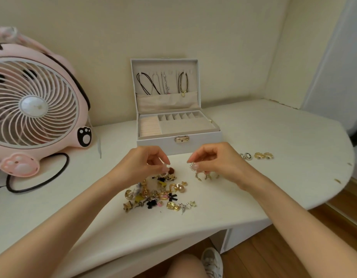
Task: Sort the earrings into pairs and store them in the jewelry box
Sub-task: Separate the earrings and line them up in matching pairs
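A pile of mixed earrings point(159, 194) lies on the white desk point(274, 133) in front of me. Behind it stands the white jewelry box point(199, 140), lid up, its grey compartments bare. My left hand point(145, 163) hovers over the pile's far edge and pinches a small earring with a brown pom-pom point(170, 169). My right hand point(215, 159) pinches a beaded silver hoop earring point(192, 166) just above more gold earrings point(206, 176). Two pairs lie to the right: a dark oval pair point(246, 156) and a gold hoop pair point(264, 155).
A pink cat-shaped fan point(35, 105) stands at the left with its black cable point(43, 181) looping over the desk. Necklaces point(163, 83) hang inside the box lid. The desk's curved edge runs at right, with wooden floor below. My knee and shoe show under the desk.
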{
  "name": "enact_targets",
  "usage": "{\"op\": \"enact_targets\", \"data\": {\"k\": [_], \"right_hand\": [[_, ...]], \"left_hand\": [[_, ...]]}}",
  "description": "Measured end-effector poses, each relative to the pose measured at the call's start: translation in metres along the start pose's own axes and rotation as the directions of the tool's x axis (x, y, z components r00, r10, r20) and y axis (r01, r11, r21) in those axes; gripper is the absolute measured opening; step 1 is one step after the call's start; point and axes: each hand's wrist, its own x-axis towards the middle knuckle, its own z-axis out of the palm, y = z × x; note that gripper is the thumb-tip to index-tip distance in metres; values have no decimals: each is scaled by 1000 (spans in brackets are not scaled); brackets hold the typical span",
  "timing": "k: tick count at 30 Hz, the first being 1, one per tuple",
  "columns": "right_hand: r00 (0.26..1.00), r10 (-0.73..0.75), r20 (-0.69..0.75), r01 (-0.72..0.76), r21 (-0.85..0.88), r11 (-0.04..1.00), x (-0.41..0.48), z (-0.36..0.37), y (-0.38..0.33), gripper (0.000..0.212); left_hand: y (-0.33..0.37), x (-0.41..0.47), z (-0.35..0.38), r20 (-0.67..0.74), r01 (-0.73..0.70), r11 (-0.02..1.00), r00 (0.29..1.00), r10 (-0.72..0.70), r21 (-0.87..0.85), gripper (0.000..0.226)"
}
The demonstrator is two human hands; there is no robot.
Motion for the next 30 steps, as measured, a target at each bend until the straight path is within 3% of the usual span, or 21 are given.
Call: {"op": "enact_targets", "data": {"k": [9,16,20,24,30], "right_hand": [[998,-58,-2,55,-261,964,10,31,1,18],[996,-60,64,74,-243,967,15,44,-3,18],[996,-66,63,80,-268,960,16,46,-5,14],[996,-65,53,76,-264,961,20,46,-2,16],[995,-79,56,93,-321,942,21,46,0,10]], "left_hand": [[-19,-4,-10,10,8,984,1000,-10,180,7],[-31,-3,-12,0,4,953,1000,-5,301,11],[-26,-5,-9,-48,-83,942,993,104,326,13],[-21,-4,-6,-10,-170,924,983,185,343,11],[-25,-1,0,37,-158,901,987,156,405,5]]}}
